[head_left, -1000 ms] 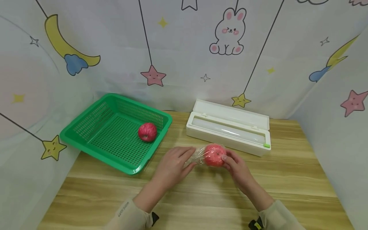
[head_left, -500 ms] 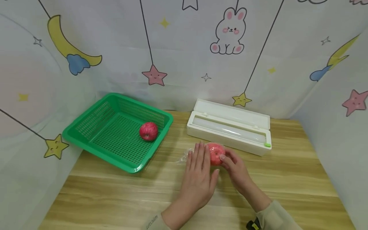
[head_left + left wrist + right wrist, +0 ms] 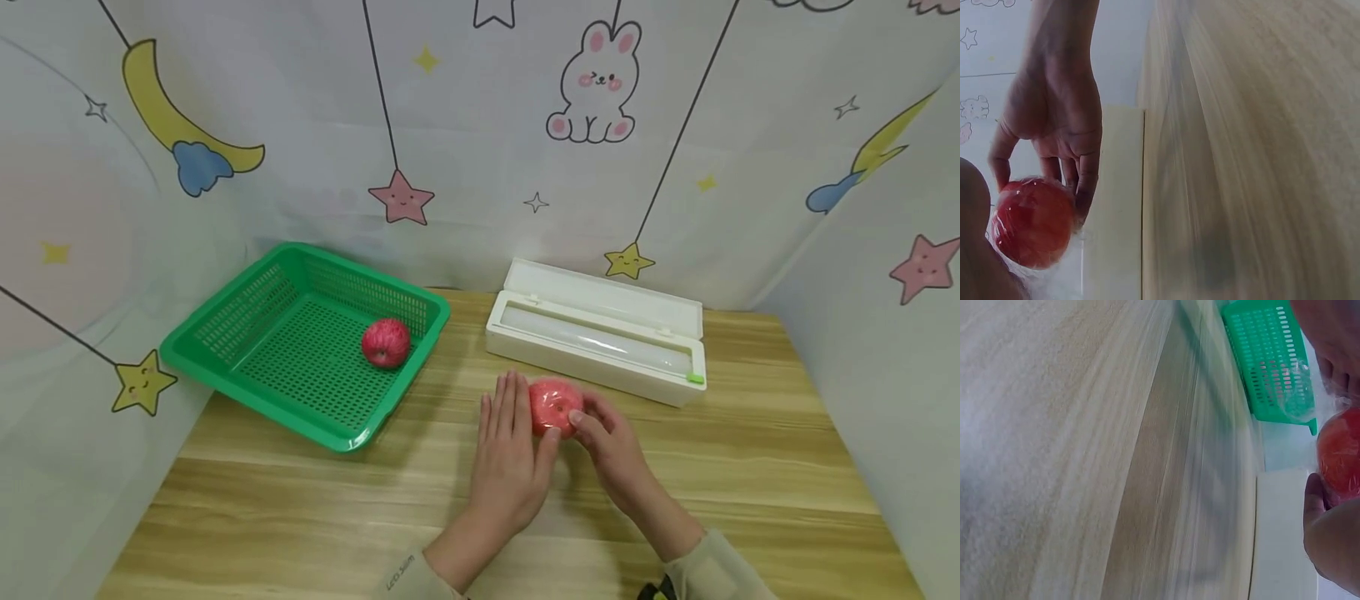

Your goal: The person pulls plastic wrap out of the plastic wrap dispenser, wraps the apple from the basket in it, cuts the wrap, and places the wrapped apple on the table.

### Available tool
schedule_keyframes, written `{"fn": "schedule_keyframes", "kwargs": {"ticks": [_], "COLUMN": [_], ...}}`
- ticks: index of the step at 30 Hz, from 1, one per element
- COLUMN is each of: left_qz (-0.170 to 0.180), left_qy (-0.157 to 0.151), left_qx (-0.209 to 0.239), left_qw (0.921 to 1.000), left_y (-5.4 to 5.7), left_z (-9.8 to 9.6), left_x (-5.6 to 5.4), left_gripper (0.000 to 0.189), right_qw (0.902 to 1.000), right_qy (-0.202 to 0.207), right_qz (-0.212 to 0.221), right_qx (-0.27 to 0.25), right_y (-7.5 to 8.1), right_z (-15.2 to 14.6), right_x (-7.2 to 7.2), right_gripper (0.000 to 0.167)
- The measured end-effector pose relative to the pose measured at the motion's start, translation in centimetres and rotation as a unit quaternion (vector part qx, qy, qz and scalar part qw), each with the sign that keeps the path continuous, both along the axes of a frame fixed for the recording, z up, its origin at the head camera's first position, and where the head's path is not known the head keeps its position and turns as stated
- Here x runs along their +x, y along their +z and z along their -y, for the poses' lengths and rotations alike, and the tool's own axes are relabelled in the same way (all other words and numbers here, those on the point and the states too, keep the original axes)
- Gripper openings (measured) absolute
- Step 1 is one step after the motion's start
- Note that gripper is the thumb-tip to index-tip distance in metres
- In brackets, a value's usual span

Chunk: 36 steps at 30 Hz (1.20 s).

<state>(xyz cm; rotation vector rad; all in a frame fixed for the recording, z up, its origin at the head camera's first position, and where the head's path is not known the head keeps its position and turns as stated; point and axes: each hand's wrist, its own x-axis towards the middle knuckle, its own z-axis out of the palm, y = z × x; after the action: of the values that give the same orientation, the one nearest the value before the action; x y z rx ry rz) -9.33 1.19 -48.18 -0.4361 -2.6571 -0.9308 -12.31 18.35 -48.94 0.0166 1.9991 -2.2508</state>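
A red apple (image 3: 553, 400) in shiny clear plastic wrap is held over the table between both hands. My right hand (image 3: 618, 454) grips its right side, thumb on the front near the dimple. The left hand (image 3: 512, 467) lies against the apple's left side, its fingers straight and together, its thumb at the lower edge. In the left wrist view, the right hand's fingers (image 3: 1087, 181) curve behind the wrapped apple (image 3: 1034, 222). Loose plastic film (image 3: 1296, 394) sticks out beside the left palm in the right wrist view; the head view hides it behind that hand.
A green plastic basket (image 3: 262, 417) stands at the left, with an unwrapped red apple (image 3: 386, 343) inside. Behind the hands is a white cling film box (image 3: 585, 360), lid up, showing its film roll (image 3: 600, 337). Patterned curtains (image 3: 480, 125) close off the wooden table's (image 3: 337, 517) back and sides.
The left hand has let go of the gathered film end, straightened its fingers and moved right, flat against the apple's side. The apple has shifted slightly left; the right hand keeps its grip.
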Motion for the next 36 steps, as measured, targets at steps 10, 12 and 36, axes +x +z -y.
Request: {"fn": "schedule_keyframes", "kwargs": {"ticks": [10, 12, 36], "left_qz": [0.061, 0.064, 0.169], "left_qy": [-0.020, -0.022, -0.039], "left_qx": [0.107, 0.119, 0.361], "left_qw": [0.9922, 0.9906, 0.9164], "left_y": [-0.3, -0.3, -1.2], "left_z": [0.1, 0.1, 0.2], "left_x": [0.0, 0.0, -0.8], "left_gripper": [0.070, 0.070, 0.066], "right_qw": [0.9991, 0.9989, 0.9967], "right_qy": [0.002, 0.005, 0.021], "right_qz": [0.032, 0.033, 0.046], "right_qx": [-0.029, -0.032, -0.063], "right_y": [0.6, 0.6, 0.2], "right_z": [0.2, 0.2, 1.6], "right_x": [0.1, 0.2, 0.1], "right_gripper": [0.048, 0.049, 0.055]}}
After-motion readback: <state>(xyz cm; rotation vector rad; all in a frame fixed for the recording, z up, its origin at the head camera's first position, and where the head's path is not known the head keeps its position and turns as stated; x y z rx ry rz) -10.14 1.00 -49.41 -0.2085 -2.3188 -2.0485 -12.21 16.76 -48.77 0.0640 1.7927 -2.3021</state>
